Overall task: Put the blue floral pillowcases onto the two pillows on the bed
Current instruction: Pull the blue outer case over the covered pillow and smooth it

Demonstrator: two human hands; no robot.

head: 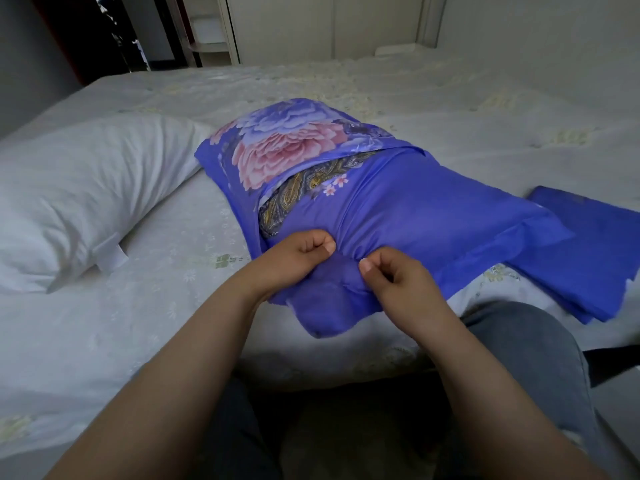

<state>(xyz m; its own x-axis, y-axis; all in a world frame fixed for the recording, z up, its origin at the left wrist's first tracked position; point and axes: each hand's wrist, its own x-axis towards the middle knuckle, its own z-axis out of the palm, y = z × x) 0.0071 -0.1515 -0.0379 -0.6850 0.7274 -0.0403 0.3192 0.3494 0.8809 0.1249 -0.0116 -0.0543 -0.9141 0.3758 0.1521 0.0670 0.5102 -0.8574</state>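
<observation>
A blue floral pillowcase [398,199] lies across the middle of the bed, stuffed full, its pink and lilac flowers at the far end. The pillow inside it is hidden. My left hand [298,261] and my right hand [391,282] both pinch the bunched blue cloth at its near end, thumbs close together. A bare white pillow [79,188] rests on the left side of the bed. A second blue pillowcase [588,251] lies flat and folded at the right, partly under the first.
The bed [145,323] has a pale floral sheet and reaches back to a light cupboard [311,26] at the wall. My knee in grey trousers [526,344] presses against the bed's near edge at the right.
</observation>
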